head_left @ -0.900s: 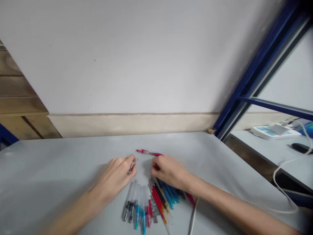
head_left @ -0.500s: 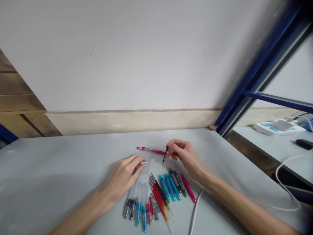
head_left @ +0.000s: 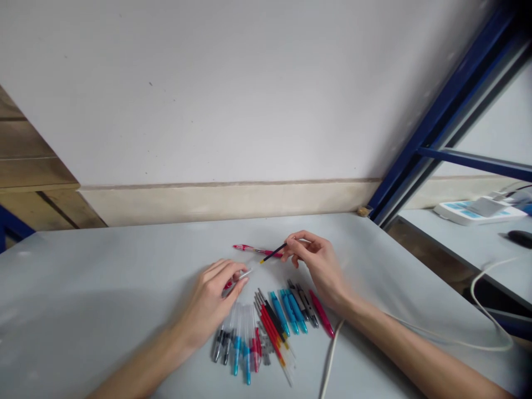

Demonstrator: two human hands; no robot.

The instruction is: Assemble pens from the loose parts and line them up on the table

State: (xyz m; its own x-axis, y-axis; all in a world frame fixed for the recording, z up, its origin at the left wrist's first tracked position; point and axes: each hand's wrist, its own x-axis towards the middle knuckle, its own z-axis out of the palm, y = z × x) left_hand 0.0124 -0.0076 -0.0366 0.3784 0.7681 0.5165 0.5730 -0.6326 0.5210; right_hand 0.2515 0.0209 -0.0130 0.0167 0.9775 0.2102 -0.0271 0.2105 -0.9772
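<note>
My left hand (head_left: 220,285) pinches a clear pen barrel (head_left: 245,274) with a red part showing between the fingers. In my right hand (head_left: 310,255) is a black ink refill (head_left: 273,252), its yellowish end slanting down toward the barrel, a small gap apart. Behind the refill lies a red pen (head_left: 251,249) on the table. Clear barrels with coloured ends (head_left: 236,349) lie below my left hand. Beside them are red and black refills (head_left: 272,327), then blue grip sections (head_left: 291,313), grey ones (head_left: 305,302) and a red one (head_left: 321,313).
The grey table (head_left: 103,288) meets a white wall (head_left: 228,100). A white cable (head_left: 330,360) passes under my right forearm. At right stand a blue frame (head_left: 419,138), a white power strip (head_left: 477,213) and a dark mouse (head_left: 519,238). Small grey pieces (head_left: 265,346) lie by the refills.
The refill in my right hand has swung from steeply downward to a flatter slant, its tip now further left toward the barrel. The left hand keeps its grip, nearly still.
</note>
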